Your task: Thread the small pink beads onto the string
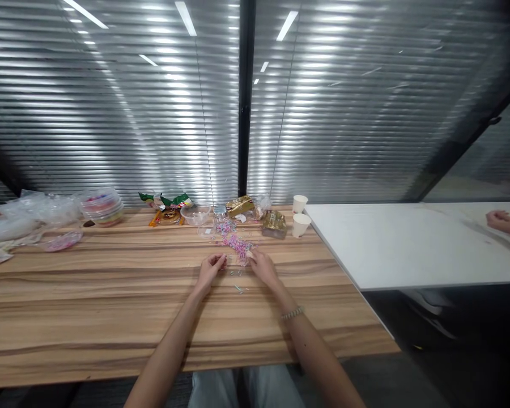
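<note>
A loose heap of small pink and pale beads (239, 245) lies on the wooden table (110, 306). Left of its near end, my left hand (211, 271) rests low over the wood, thumb and fingers pinched together; anything between them is too small to make out. My right hand (262, 266), with a beaded bracelet on the wrist, touches the heap's right edge with its fingers curled together, and what they hold is hidden. A small thin pale green item (238, 289) lies nearer to me, between my forearms. Behind the heap are more beads beside a small clear jar (220, 213).
Along the back stand a clear bowl (195, 214), snack packets (165, 201), gold wrappers (274, 222) and two paper cups (301, 224). Stacked plastic tubs (101, 205) and clear bags (42, 209) are at left. Another person's hand (504, 221) is over the white table (391, 243).
</note>
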